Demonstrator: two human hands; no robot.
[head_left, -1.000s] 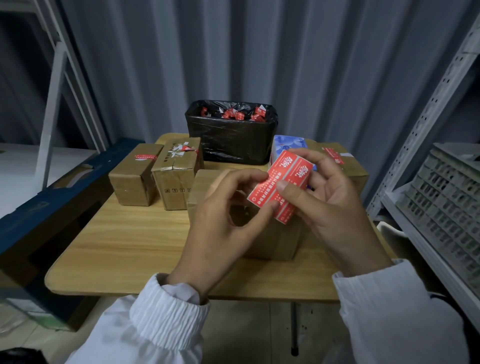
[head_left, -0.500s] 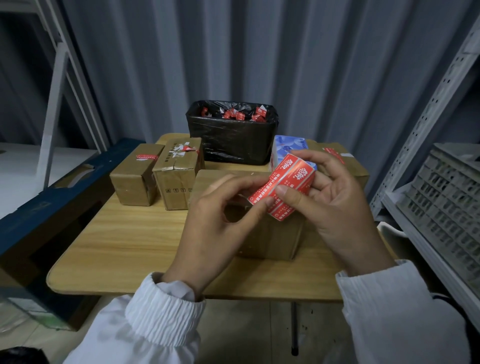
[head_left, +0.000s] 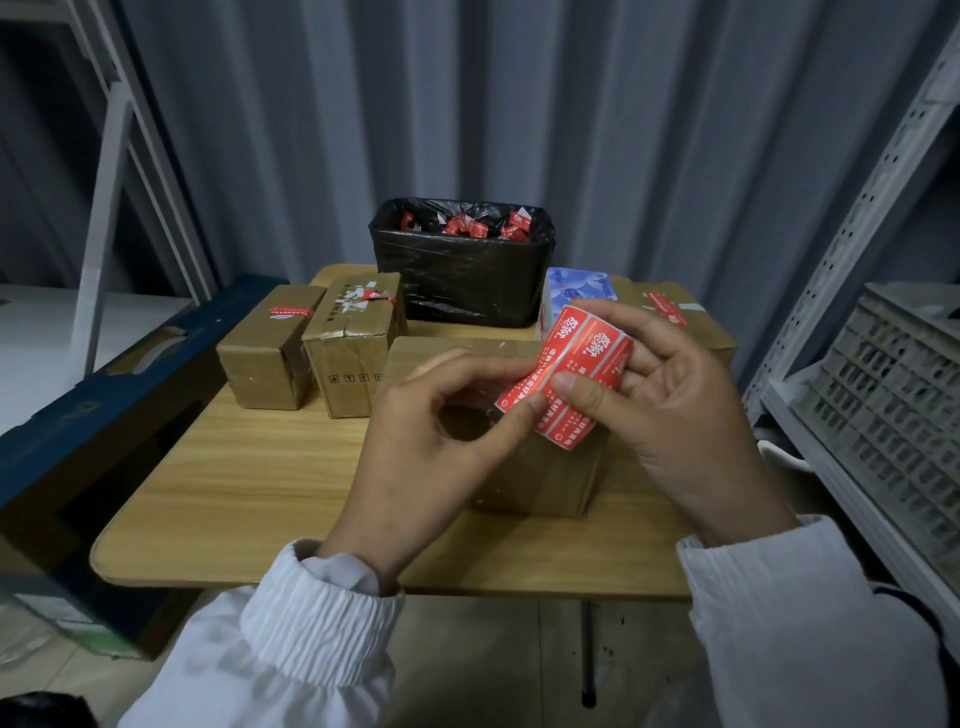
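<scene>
We grip the red label strip (head_left: 584, 358) in our right hand (head_left: 680, 415), strip now bent further, frame centre; left hand (head_left: 431, 447) pinches its lower corner, peel likely starting

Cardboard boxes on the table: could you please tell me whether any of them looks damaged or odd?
Yes. The second cardboard box from the left has torn white patches on its top and a crumpled red sticker, whereas the sticker on the leftmost box lies flat.
</scene>
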